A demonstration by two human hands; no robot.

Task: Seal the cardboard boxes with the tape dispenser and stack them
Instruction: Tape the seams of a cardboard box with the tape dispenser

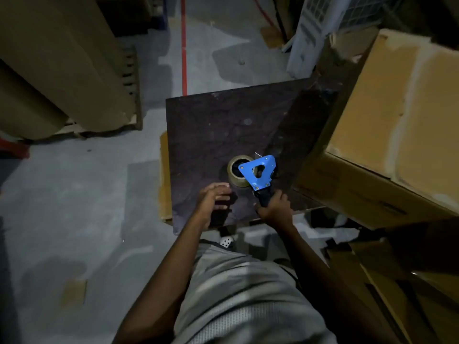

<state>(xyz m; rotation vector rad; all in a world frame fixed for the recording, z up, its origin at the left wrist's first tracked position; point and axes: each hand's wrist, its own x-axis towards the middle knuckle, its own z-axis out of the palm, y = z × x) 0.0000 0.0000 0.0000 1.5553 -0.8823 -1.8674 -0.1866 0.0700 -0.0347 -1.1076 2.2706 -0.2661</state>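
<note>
At the near edge of the worktop (211, 120), the right hand (274, 209) is gripping the tape dispenser (258, 171); the left hand (213, 198) is hovering open alongside, probably to steady its roll (234, 175).

The blue tape dispenser (269, 167) is gripped by its handle in the right hand (273, 208) near the six o'clock edge of the dark desk (211, 125). The left hand (213, 199) is held loosely curled at the dispenser's nine o'clock. A cardboard box (397, 108) is seen at the desk's three o'clock.
</note>
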